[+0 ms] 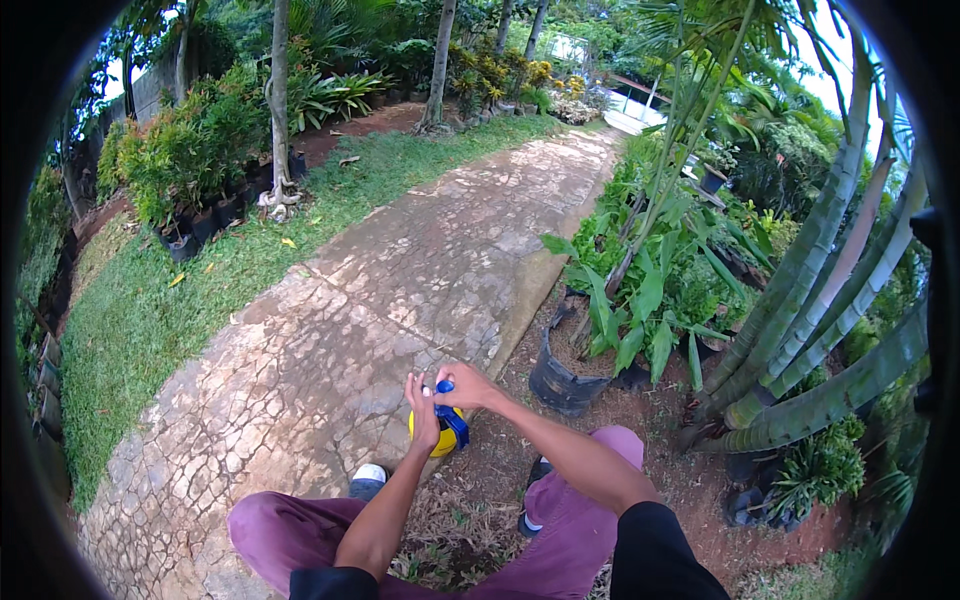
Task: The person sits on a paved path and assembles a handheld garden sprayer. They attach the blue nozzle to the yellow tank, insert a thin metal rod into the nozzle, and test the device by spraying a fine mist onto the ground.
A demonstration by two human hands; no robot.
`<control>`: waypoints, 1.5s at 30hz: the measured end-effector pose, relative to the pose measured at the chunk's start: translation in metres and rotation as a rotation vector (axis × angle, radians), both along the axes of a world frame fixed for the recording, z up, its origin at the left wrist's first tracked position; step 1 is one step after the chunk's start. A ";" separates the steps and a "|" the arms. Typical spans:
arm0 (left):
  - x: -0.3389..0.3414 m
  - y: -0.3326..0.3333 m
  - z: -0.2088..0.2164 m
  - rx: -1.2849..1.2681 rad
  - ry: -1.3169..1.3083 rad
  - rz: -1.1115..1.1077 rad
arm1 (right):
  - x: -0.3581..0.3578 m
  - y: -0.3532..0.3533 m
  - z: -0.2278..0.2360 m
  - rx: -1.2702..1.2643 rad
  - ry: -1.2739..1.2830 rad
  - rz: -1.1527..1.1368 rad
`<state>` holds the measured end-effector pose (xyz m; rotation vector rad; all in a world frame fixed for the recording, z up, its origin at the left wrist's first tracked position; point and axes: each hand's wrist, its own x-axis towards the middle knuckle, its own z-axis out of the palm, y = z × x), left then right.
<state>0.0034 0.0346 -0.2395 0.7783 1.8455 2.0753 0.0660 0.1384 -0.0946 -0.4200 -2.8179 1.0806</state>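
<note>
Resting at the edge of a cracked stone path [300, 375]: one yellow container with blue fittings [443, 447], sitting just ahead of the shoes [371, 473]. Right hand [468, 386]: grip pinching a small blue cap-like piece [444, 386] above it. Left hand [425, 414]: fingers pointing away, lying near a small white piece [427, 391]; whether they are holding it, I cannot tell. Risks: sideways pressure possibly tipping the container; loose fingers possibly losing the white piece.
</note>
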 end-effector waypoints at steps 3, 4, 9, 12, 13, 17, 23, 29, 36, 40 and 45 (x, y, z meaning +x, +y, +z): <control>-0.006 0.003 -0.007 -0.045 -0.060 0.013 | -0.019 0.008 0.049 0.009 -0.186 0.005; -0.007 0.002 -0.010 0.002 -0.133 -0.060 | -0.027 0.008 0.059 0.184 -0.276 0.033; -0.014 0.002 -0.013 0.065 -0.208 -0.115 | -0.054 -0.012 0.042 0.209 -0.112 -0.164; -0.012 0.009 -0.010 0.137 -0.164 -0.060 | -0.054 -0.016 0.002 0.165 -0.071 -0.277; -0.010 0.009 -0.010 0.097 -0.129 -0.014 | -0.051 -0.016 -0.012 0.163 -0.083 -0.332; -0.004 0.007 -0.006 0.066 -0.082 0.009 | -0.046 -0.018 -0.047 0.142 -0.155 -0.395; -0.005 -0.003 -0.004 0.072 -0.254 0.002 | -0.042 -0.030 -0.005 -0.018 -0.114 -0.263; -0.016 0.005 -0.011 0.044 -0.488 -0.248 | -0.036 -0.003 0.064 -0.075 -0.033 -0.291; -0.012 0.013 -0.020 0.156 -0.346 -0.194 | -0.028 -0.024 -0.017 0.062 -0.092 -0.514; -0.010 0.007 -0.015 0.147 -0.325 -0.195 | -0.024 -0.035 -0.015 -0.004 -0.217 -0.464; -0.008 -0.005 -0.013 0.149 -0.401 -0.174 | -0.017 -0.029 0.056 -0.127 -0.125 -0.362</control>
